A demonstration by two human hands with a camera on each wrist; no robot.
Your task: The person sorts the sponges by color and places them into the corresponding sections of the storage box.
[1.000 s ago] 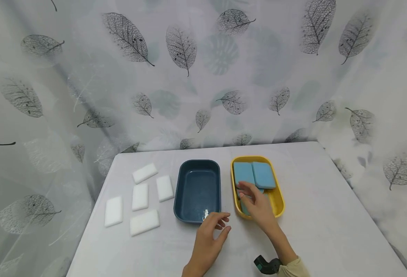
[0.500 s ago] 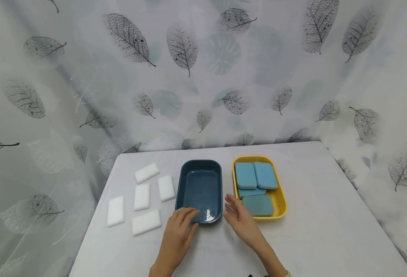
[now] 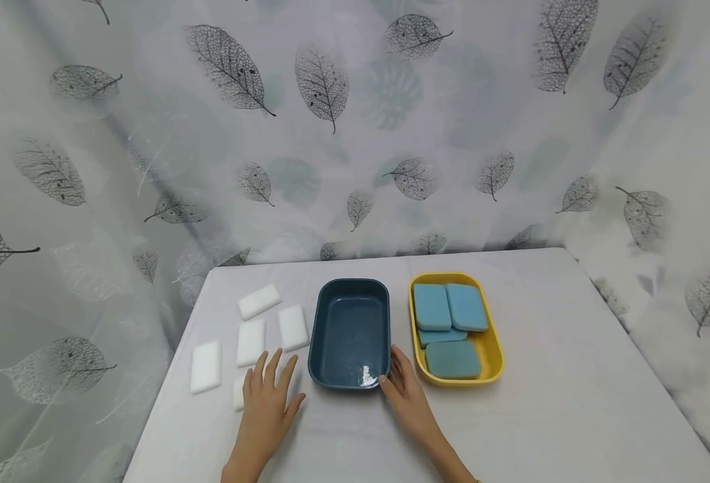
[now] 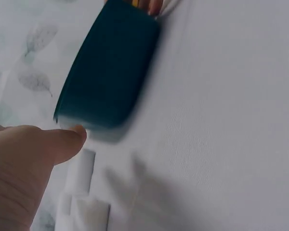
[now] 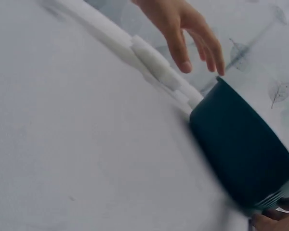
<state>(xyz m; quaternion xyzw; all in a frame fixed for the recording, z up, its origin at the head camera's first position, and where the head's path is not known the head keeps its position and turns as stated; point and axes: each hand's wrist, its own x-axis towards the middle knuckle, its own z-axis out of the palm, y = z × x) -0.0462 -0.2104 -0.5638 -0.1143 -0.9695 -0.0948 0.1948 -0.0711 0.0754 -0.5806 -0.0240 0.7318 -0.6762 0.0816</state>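
Note:
My left hand [image 3: 265, 407] is spread with nothing in it, left of the dark blue tray [image 3: 350, 339]. It hovers over the front white sponge [image 3: 239, 394], covering most of that block. At the tray's front right corner my right hand [image 3: 411, 400] holds the edge, thumb at the rim and fingers along the outer side wall. In the right wrist view, part of the right hand [image 5: 274, 222] appears low at the tray wall [image 5: 241, 149]. The left wrist view has my left thumb [image 4: 67, 142] overlapping the tray's near end [image 4: 106, 72].
Several other white blocks, such as the one beside the tray [image 3: 293, 327], lie on the white tabletop [image 3: 548, 362]. To the right stands a yellow tray [image 3: 492, 349] holding several blue sponges [image 3: 453, 360]. A leaf-patterned curtain [image 3: 355, 134] hangs behind.
My left hand has moved left, from beside the dark blue tray to above the front white sponge. My right hand has left the yellow tray and come to the dark blue tray's corner.

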